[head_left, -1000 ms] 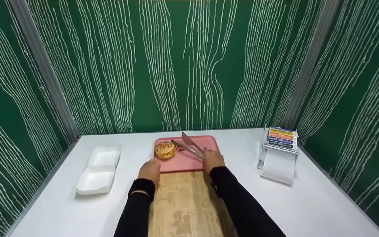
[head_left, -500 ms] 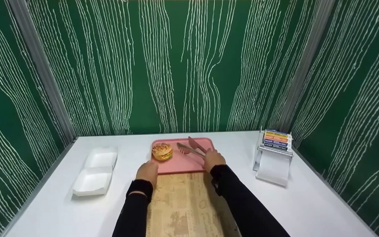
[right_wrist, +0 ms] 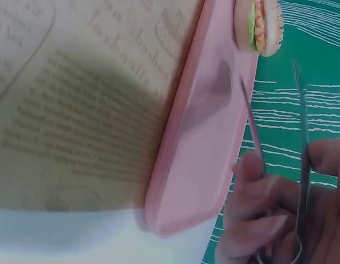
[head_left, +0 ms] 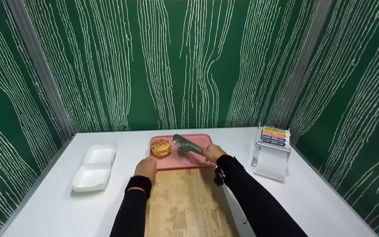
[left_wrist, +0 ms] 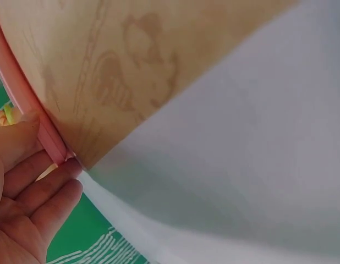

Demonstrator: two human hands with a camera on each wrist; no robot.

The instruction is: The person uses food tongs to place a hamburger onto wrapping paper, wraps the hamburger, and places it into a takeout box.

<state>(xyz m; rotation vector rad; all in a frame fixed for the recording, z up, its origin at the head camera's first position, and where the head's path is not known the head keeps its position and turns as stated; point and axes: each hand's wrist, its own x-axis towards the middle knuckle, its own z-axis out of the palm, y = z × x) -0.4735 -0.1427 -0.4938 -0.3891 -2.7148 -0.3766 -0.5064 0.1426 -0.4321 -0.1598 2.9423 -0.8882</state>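
Observation:
My left hand point(head_left: 146, 169) pinches the near left corner of a pink tray point(head_left: 176, 162); in the left wrist view the thumb lies on the rim and fingers are beneath. A seeded burger point(head_left: 161, 147) with green and red filling sits at the tray's left end. Over the tray's right part, my right hand point(head_left: 214, 153) grips metal tongs point(head_left: 189, 145) by the handle end. The tongs' arms stand apart with nothing between them in the right wrist view, and their tips point left towards the burger without touching it.
Printed brown paper point(head_left: 183, 200) lies in front of the tray. An open white food box point(head_left: 94, 167) stands at left on the white table point(head_left: 58, 210). To the right is a metal holder point(head_left: 271, 151) with small coloured boxes and a white sheet hanging down. Green walls enclose the table.
The right hand has turned the tongs, so their broad faces now show differently, and has shifted slightly right. The left hand stays at the tray corner. The burger stays at the tray's left end.

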